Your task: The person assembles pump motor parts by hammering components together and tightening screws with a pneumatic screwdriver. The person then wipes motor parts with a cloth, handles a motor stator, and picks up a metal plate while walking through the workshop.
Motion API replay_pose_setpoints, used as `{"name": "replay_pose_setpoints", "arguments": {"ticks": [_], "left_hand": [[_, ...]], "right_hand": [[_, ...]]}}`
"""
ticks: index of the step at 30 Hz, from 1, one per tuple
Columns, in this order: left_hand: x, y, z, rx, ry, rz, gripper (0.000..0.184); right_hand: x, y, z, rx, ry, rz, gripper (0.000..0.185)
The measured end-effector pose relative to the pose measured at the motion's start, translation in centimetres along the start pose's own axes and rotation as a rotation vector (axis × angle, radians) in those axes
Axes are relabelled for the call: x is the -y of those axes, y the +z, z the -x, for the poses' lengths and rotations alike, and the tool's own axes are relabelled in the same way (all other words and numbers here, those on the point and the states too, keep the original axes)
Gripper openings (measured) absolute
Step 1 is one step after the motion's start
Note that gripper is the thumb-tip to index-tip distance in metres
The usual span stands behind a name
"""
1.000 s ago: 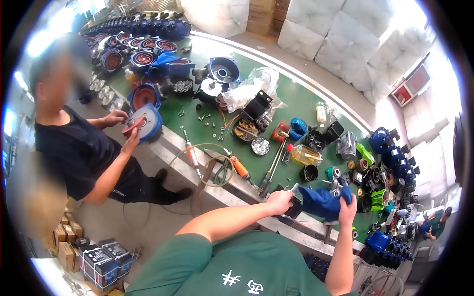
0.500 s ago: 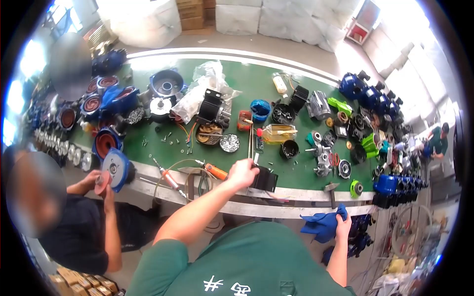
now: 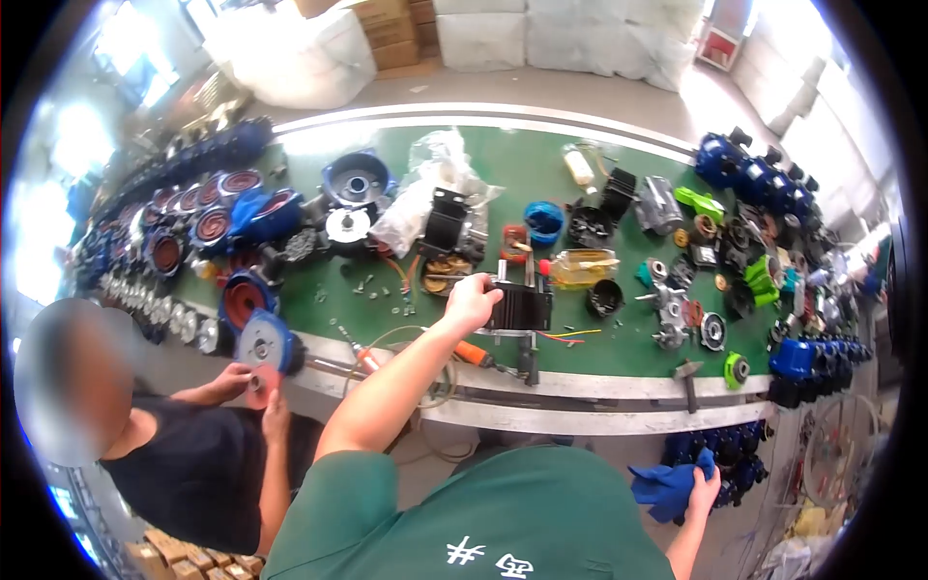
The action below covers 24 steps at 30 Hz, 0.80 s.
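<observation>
My left hand is closed on the left end of a black finned motor body above the green bench near its front edge. Red and yellow wires trail from the motor's lower right. In my right hand, held low past the bench edge, is a crumpled blue cloth. Close behind the motor lie a bottle of yellow liquid and a red container. An orange-handled tool lies beneath my left forearm.
At left, a co-worker's hands hold a pinkish disc by a blue pump housing. A hammer rests at the front edge. Motor parts crowd the right side; a black cup stands nearer. Blue motors line the right end.
My left hand has raised the black motor body and brought it farther in over the bench, turning it. My right hand still holds the blue cloth. The whole view has shifted slightly.
</observation>
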State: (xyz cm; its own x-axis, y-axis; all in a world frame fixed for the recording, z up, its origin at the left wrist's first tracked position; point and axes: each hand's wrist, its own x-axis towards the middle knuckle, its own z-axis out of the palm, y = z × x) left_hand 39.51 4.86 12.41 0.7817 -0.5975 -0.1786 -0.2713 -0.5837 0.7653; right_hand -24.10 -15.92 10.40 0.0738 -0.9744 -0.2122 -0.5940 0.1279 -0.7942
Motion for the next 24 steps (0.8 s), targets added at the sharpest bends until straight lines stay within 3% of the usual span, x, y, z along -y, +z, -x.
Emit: {"name": "replay_pose_setpoints", "arguments": {"ticks": [5,10,14,20,24], "left_hand": [[-0.1,-4.2,1.5,-0.01,-0.087,0.133,0.028],[0.3,-7.2,0.4,-0.024,-0.069,0.032,0.023],[-1.6,-9.4,-3.4,0.002,-0.084,0.206,0.021],[-6.1,-9.3,-10.1,-0.067,-0.138,0.687,0.017],[-7.1,-10.3,-10.5,-0.18,-0.08,0.755,0.009]], "right_hand": [[-2.8,-0.7,-0.3,-0.009,0.045,0.043,0.031],[-2.6,0.3,0.0,-0.01,0.052,0.06,0.03],[-2.9,0.7,0.0,-0.05,-0.01,0.205,0.034],[-5.3,-1.2,0.9,-0.102,0.026,0.179,0.032],[-8.5,-3.5,2.6,-0.13,0.035,0.22,0.039]]}}
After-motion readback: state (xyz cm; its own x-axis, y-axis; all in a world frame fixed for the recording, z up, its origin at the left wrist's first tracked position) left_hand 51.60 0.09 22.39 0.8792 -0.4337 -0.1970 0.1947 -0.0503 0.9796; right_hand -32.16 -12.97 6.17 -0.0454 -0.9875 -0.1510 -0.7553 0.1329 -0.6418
